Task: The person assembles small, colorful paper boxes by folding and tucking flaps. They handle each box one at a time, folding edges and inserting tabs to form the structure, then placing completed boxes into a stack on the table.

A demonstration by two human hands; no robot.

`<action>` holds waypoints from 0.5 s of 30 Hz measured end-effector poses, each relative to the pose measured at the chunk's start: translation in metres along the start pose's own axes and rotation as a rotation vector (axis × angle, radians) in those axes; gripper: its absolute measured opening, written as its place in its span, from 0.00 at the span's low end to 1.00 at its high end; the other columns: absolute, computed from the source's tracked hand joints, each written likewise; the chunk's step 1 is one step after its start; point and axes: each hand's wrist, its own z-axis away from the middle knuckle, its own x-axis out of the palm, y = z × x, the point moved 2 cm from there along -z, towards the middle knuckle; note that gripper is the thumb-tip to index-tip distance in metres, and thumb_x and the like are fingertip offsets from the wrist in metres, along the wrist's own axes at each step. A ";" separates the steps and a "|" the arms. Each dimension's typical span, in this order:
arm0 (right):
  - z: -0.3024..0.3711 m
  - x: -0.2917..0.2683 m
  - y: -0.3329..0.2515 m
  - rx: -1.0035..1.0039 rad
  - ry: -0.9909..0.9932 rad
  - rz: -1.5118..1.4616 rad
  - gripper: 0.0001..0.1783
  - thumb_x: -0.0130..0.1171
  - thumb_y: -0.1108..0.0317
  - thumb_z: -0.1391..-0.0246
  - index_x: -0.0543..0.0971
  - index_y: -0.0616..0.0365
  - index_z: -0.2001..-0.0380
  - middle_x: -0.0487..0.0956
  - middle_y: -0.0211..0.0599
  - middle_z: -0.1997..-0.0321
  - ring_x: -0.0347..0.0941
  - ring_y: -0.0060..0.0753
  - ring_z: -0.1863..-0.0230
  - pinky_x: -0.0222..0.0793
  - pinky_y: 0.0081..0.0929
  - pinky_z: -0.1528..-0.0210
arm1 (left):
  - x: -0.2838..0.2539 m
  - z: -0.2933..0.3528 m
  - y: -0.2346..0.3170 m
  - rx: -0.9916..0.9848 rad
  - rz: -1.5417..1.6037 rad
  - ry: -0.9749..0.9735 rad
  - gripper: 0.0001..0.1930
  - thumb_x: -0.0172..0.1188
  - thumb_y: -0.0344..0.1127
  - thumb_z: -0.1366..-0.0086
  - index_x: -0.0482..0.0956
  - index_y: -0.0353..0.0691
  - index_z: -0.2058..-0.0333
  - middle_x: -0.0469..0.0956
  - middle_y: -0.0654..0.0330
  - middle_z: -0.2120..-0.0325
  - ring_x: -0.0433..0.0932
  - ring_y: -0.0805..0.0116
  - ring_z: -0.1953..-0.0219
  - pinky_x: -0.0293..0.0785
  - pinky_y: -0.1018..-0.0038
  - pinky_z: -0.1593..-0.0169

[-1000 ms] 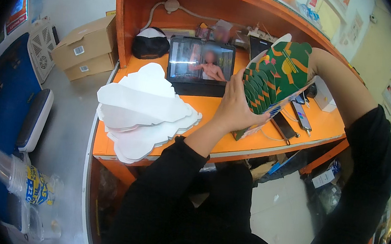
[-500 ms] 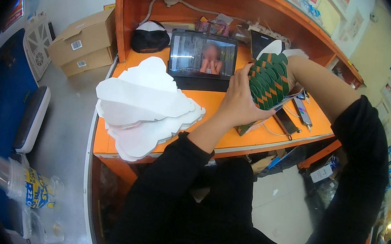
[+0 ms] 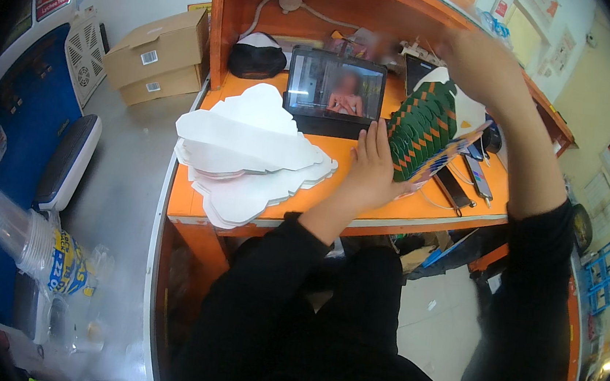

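A nested stack of green paper cartons with orange stripes (image 3: 422, 128) leans upright at the right part of the orange desk (image 3: 311, 207). My left hand (image 3: 374, 169) grips its near left side, fingers along the side and thumb low at the front. Above and beyond the stack, my right hand (image 3: 482, 64) is raised, its fingers smeared by motion; whether it holds anything does not show. To the left of my left hand lies a pile of flat white card blanks (image 3: 246, 152), with scalloped edges.
A tablet (image 3: 337, 87) stands at the back, beside a black-and-white cap (image 3: 258, 55). Phones (image 3: 476, 179) and cables lie right of the stack. Brown cardboard boxes (image 3: 158, 51) and sleeves of clear plastic cups (image 3: 43, 242) are on the grey counter at left.
My right hand has risen from behind the carton stack, up and away from it. The stack now tilts more to the right, with my left hand still against it. The view has shifted slightly.
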 end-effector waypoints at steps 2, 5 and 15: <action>0.020 0.001 -0.038 -0.029 0.318 -0.282 0.11 0.55 0.61 0.42 0.80 0.55 0.62 0.81 0.45 0.68 0.79 0.48 0.63 0.73 0.42 0.61 | -0.001 0.031 0.013 0.155 -0.059 0.029 0.55 0.73 0.49 0.49 0.46 0.30 0.34 0.50 0.32 0.37 0.53 0.35 0.34 0.55 0.55 0.33; 0.048 0.023 -0.117 -0.315 -0.043 -0.771 0.14 0.58 0.59 0.41 0.80 0.55 0.58 0.82 0.43 0.59 0.79 0.45 0.57 0.73 0.38 0.55 | -0.022 0.076 0.031 0.296 0.106 -0.120 0.41 0.69 0.44 0.44 0.59 0.32 0.38 0.58 0.36 0.40 0.59 0.39 0.36 0.60 0.55 0.36; 0.055 0.162 -0.239 -0.534 -0.135 -0.767 0.29 0.49 0.58 0.36 0.63 0.58 0.36 0.67 0.48 0.33 0.70 0.50 0.39 0.67 0.42 0.39 | -0.052 0.180 -0.016 0.219 0.391 -0.294 0.14 0.62 0.37 0.37 0.80 0.43 0.53 0.79 0.56 0.53 0.79 0.57 0.52 0.77 0.66 0.51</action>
